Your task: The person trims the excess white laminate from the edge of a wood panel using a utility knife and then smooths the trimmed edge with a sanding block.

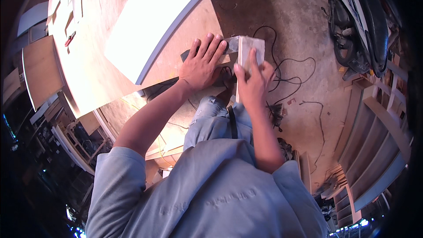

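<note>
My left hand [202, 64] lies flat with fingers spread on a small wooden board [220, 61] at the edge of the plywood workbench [92, 75]. My right hand [252, 77] grips an upright pale wooden piece [253, 46] beside it, thumb on its face. A dark tool part [229, 46] shows between the two hands, mostly hidden by my fingers.
A large white panel [150, 22] lies on the bench to the left. Black cables [286, 75] trail over the concrete floor. A parked motorbike [357, 17] stands at the upper right. Wooden frames [379, 136] lean at the right, and stacked boards [39, 70] at the left.
</note>
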A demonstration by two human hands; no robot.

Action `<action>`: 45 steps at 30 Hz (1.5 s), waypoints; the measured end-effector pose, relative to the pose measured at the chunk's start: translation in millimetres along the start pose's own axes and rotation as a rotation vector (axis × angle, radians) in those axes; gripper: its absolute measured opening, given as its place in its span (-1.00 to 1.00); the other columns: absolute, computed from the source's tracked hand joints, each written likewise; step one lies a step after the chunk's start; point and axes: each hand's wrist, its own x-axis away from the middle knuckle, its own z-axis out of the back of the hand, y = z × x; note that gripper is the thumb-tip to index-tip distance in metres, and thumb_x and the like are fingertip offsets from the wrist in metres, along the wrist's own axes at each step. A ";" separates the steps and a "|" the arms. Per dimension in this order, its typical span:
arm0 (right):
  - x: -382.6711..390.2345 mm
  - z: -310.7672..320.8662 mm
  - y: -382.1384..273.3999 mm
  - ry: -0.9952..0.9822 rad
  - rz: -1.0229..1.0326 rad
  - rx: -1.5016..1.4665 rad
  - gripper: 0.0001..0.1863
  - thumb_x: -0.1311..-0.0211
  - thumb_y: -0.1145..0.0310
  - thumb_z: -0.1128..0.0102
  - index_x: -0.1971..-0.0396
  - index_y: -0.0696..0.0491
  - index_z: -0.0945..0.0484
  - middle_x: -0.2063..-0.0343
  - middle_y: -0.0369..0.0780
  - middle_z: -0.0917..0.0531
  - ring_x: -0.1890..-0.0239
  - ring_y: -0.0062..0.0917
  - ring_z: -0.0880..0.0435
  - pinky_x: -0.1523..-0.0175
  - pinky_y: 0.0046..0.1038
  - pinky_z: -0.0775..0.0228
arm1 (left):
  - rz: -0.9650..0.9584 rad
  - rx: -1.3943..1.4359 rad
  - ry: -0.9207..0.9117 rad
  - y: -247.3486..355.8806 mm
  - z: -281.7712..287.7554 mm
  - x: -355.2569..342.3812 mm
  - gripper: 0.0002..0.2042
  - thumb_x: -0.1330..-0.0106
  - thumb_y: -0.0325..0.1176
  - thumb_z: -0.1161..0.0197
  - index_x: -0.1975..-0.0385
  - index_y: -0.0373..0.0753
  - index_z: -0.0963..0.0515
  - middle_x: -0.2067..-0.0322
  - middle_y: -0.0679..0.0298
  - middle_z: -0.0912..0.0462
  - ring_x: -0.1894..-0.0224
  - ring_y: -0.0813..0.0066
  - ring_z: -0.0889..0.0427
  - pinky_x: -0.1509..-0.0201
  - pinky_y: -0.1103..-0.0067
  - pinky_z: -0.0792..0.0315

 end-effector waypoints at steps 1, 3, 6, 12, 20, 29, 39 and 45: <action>7.5 0.9 3.8 -0.015 -0.004 0.016 -0.25 -0.31 -0.03 -0.45 -0.44 -0.04 -0.51 -0.06 0.12 -0.49 -0.12 -0.05 -0.40 -0.31 -0.08 -0.23 | 0.001 0.000 0.005 -1.8 0.1 -0.7 0.01 -0.24 -0.10 -0.45 -0.66 -0.11 -0.01 -0.65 0.14 -0.04 -0.69 0.09 0.03 -0.71 0.06 0.07; -9.9 -3.3 -2.0 0.002 -0.008 -0.014 -0.23 -0.29 -0.02 -0.46 -0.46 -0.05 -0.50 -0.07 0.13 -0.49 -0.13 -0.05 -0.39 -0.32 -0.03 -0.22 | -0.002 0.003 0.010 0.4 -0.5 -0.1 0.02 -0.23 -0.10 -0.46 -0.66 -0.12 0.00 -0.64 0.14 -0.04 -0.69 0.08 0.03 -0.71 0.06 0.07; -35.0 -6.1 -14.8 0.019 -0.021 -0.040 -0.20 -0.29 -0.06 -0.46 -0.48 -0.06 -0.48 -0.08 0.13 -0.48 -0.17 -0.05 -0.37 -0.34 0.02 -0.21 | -0.013 -0.016 -0.026 -2.1 5.0 -4.3 0.01 -0.24 -0.11 -0.46 -0.66 -0.13 -0.01 -0.64 0.13 -0.04 -0.69 0.07 0.02 -0.70 0.05 0.07; -13.5 2.8 -11.5 -0.012 -0.059 -0.025 -0.24 -0.31 -0.08 -0.43 -0.44 -0.07 -0.51 -0.08 0.13 -0.46 -0.13 0.01 -0.40 -0.33 -0.03 -0.26 | -0.003 -0.018 0.013 0.7 -0.7 -1.8 -0.01 -0.25 -0.10 -0.45 -0.65 -0.13 -0.03 -0.64 0.12 -0.04 -0.69 0.05 0.02 -0.70 0.04 0.07; 37.6 27.0 18.5 -0.001 -0.131 -0.049 -0.22 -0.29 -0.01 -0.46 -0.47 -0.09 -0.48 -0.16 0.19 -0.40 -0.19 0.05 -0.42 -0.33 0.04 -0.29 | 0.006 -0.021 0.012 0.7 -3.3 -1.6 -0.02 -0.25 -0.12 -0.44 -0.64 -0.17 -0.04 -0.64 0.07 -0.06 -0.69 0.02 0.04 -0.70 0.01 0.09; 4.1 13.3 2.1 0.041 -0.057 -0.048 -0.25 -0.32 -0.10 -0.42 -0.46 -0.15 -0.50 -0.11 0.18 -0.41 -0.19 0.04 -0.39 -0.30 0.00 -0.32 | -0.008 -0.030 0.023 -0.8 -5.5 -1.6 0.01 -0.21 -0.13 -0.47 -0.64 -0.21 -0.04 -0.62 0.02 -0.08 -0.69 -0.03 0.03 -0.68 -0.01 0.08; 4.8 2.9 -2.4 0.073 -0.020 -0.026 -0.26 -0.27 -0.06 -0.46 -0.42 -0.14 -0.53 -0.07 0.11 -0.44 -0.06 0.02 -0.47 -0.20 -0.03 -0.40 | -0.001 -0.013 0.028 -1.3 -10.4 -1.5 -0.04 -0.31 -0.09 -0.39 -0.66 -0.13 -0.01 -0.65 0.09 -0.02 -0.70 0.00 0.07 -0.70 0.00 0.12; -4.5 6.3 -12.1 0.022 -0.067 -0.058 -0.23 -0.25 -0.03 -0.49 -0.44 -0.12 -0.51 -0.06 0.10 -0.46 -0.09 -0.01 -0.46 -0.24 -0.03 -0.33 | -0.002 -0.035 0.015 -2.9 -10.6 -0.7 -0.03 -0.30 -0.06 -0.39 -0.66 -0.16 -0.01 -0.64 0.05 -0.03 -0.70 0.00 0.06 -0.69 -0.01 0.13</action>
